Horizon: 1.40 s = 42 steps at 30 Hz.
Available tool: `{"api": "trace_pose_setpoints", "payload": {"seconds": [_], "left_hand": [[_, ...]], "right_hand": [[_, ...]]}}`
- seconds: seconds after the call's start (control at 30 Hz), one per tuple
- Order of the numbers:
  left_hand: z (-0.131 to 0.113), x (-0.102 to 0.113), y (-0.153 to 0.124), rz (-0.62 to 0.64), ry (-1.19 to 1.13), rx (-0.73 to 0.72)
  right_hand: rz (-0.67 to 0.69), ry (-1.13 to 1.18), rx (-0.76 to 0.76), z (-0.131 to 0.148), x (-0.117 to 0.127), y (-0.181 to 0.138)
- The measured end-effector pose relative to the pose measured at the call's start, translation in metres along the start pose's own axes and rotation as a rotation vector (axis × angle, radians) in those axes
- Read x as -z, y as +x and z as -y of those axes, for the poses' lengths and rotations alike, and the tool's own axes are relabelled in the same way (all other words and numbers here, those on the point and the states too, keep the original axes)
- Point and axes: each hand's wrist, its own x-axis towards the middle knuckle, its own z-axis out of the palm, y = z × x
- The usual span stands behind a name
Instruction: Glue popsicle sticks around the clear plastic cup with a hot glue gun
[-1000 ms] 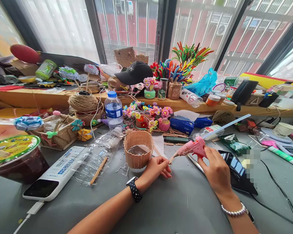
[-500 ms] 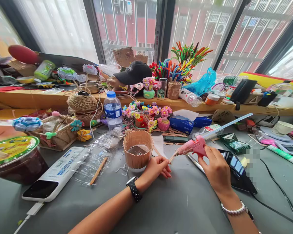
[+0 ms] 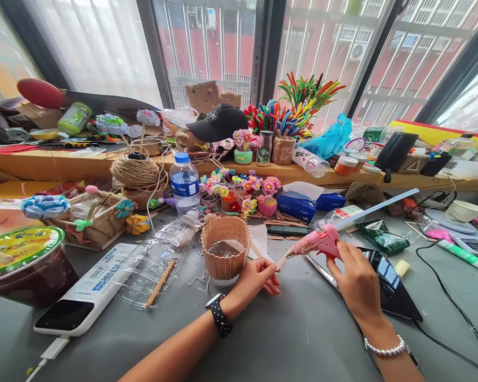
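Observation:
My right hand [image 3: 356,281] grips a pink hot glue gun [image 3: 316,242] with a clear glue stick [image 3: 376,208] poking out of its back. Its nozzle points left at the end of a thin wooden craft stick [image 3: 281,260]. That stick is pinched in my left hand [image 3: 257,277], which rests on the grey table [image 3: 287,339] and wears a black watch at the wrist. Just left of that hand stands a small round cup clad in wooden sticks [image 3: 225,248].
A crushed clear bottle [image 3: 159,260] with a stick in it and a white power bank [image 3: 90,292] lie to the left. A phone [image 3: 386,286] lies under my right hand. A water bottle [image 3: 184,183], twine ball [image 3: 136,170], craft flowers [image 3: 242,188] and pipe cleaners [image 3: 298,106] crowd the back.
Both hands hold nearly the same pose; the view has tilted slightly, so everything sits a little lower in the picture.

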Motion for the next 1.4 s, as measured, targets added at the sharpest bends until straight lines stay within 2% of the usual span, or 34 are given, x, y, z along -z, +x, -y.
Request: {"api": "trace_pose_setpoints", "payload": {"seconds": [1.4], "left_hand": [[0.0009, 0.0000, 0.0002, 0.017, -0.007, -0.012]], "right_hand": [[-0.018, -0.041, -0.012, -0.0077, -0.0038, -0.0012]]}}
